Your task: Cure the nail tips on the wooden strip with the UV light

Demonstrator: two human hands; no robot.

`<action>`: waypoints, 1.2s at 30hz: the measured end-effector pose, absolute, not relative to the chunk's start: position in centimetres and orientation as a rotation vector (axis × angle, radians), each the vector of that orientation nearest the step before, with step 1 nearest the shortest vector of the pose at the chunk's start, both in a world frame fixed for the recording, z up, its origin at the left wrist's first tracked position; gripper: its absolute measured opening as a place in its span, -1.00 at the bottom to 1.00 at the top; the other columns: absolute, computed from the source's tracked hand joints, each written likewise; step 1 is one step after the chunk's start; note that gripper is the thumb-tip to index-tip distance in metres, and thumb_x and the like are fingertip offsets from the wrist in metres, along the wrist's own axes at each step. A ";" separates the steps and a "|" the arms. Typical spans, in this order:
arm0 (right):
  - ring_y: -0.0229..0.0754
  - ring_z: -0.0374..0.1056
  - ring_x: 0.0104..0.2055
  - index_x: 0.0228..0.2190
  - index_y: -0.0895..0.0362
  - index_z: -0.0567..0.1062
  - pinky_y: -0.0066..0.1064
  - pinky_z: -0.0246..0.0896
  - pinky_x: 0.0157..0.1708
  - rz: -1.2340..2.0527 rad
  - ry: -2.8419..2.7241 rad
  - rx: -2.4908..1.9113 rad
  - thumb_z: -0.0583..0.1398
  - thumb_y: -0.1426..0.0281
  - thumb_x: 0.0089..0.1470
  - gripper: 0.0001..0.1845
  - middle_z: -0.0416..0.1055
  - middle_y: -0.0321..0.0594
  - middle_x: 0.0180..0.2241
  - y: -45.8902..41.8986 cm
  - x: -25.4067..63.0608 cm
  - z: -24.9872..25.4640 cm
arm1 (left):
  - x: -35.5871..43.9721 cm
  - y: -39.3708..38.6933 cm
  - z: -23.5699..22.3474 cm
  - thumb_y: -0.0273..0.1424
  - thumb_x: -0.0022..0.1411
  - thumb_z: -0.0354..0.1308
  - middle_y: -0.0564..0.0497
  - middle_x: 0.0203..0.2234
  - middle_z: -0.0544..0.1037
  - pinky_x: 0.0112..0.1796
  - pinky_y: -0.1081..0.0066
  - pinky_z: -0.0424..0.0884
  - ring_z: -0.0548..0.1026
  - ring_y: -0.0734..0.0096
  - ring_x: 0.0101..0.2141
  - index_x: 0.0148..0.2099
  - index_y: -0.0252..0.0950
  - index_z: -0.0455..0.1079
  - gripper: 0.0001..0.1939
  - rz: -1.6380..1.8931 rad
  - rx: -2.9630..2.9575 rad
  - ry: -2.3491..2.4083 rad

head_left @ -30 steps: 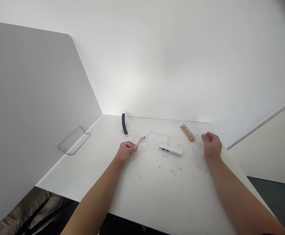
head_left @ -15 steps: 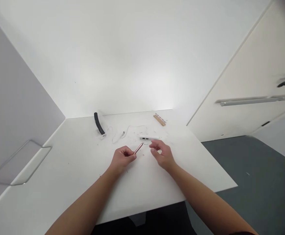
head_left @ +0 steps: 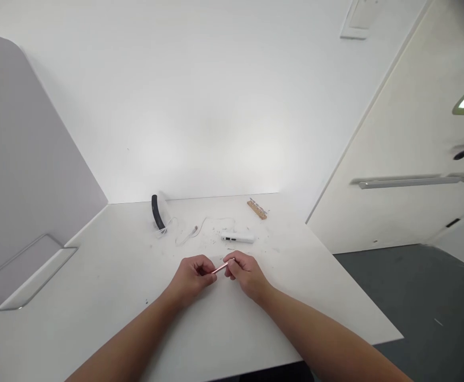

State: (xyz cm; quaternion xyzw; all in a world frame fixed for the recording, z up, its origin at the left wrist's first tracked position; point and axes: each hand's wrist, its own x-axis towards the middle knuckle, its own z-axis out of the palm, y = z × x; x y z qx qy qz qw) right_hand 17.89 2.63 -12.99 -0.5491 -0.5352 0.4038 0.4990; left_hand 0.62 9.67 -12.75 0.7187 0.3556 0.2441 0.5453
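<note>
A slim rose-gold metal pen lies level between my hands, above the white table. My left hand pinches one end, and my right hand has its fingertips on the other end. Beyond my hands sits a white rectangular device with dark ports. A thin white cable curls to its left, near a black foam tube. At the far edge lies a wooden strip with metal pins.
Small scraps are scattered across the tabletop. A grey partition with a transparent holder stands along the left side. A door with a long metal handle is at the right, beyond the dark floor.
My right hand has moved left from beside the white device and now takes the pen's other end. The pen has turned nearly level, and my view has settled slightly lower on the table.
</note>
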 end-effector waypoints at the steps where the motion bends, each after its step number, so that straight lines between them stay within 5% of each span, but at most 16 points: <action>1: -0.33 0.19 -0.53 -0.37 0.14 0.39 -0.46 0.15 -0.48 0.993 -1.286 -1.330 0.01 0.22 0.06 -0.72 0.34 -0.29 -0.56 2.7 17.9 -12.9 | 0.6 9.7 -12.7 -0.41 -0.06 0.13 0.08 -0.61 0.33 -0.55 0.52 0.13 0.21 0.58 -0.57 -0.46 -0.34 0.33 -0.91 0.579 1.728 0.859; 10: -0.35 0.10 -0.58 -0.50 0.13 0.38 -0.52 -0.01 -0.59 0.886 -1.425 -1.567 -0.02 0.19 0.05 -0.68 0.27 -0.32 -0.59 2.7 18.3 -11.9 | 0.5 10.1 -12.1 -0.37 -0.07 0.17 0.06 -0.60 0.36 -0.52 0.51 0.18 0.24 0.56 -0.55 -0.46 -0.34 0.35 -0.87 0.682 1.791 0.992; 19: -0.38 -0.06 -0.62 -0.66 0.14 0.09 -0.51 -0.21 -0.64 0.713 -1.622 -1.778 -0.05 0.16 0.06 -0.61 0.07 -0.39 -0.68 2.2 18.7 -11.7 | 0.2 10.2 -12.1 -0.38 -0.08 0.18 0.04 -0.58 0.38 -0.53 0.51 0.18 0.25 0.56 -0.55 -0.46 -0.35 0.36 -0.88 0.640 1.798 0.950; 36: -0.39 -0.15 -0.63 -0.67 0.14 -0.03 -0.50 -0.25 -0.65 0.769 -1.645 -1.757 -0.10 0.14 0.08 -0.56 -0.06 -0.40 -0.68 2.4 18.7 -11.9 | 0.1 10.2 -12.0 -0.35 -0.06 0.18 0.05 -0.59 0.38 -0.56 0.51 0.18 0.24 0.57 -0.57 -0.46 -0.33 0.37 -0.86 0.599 1.769 0.969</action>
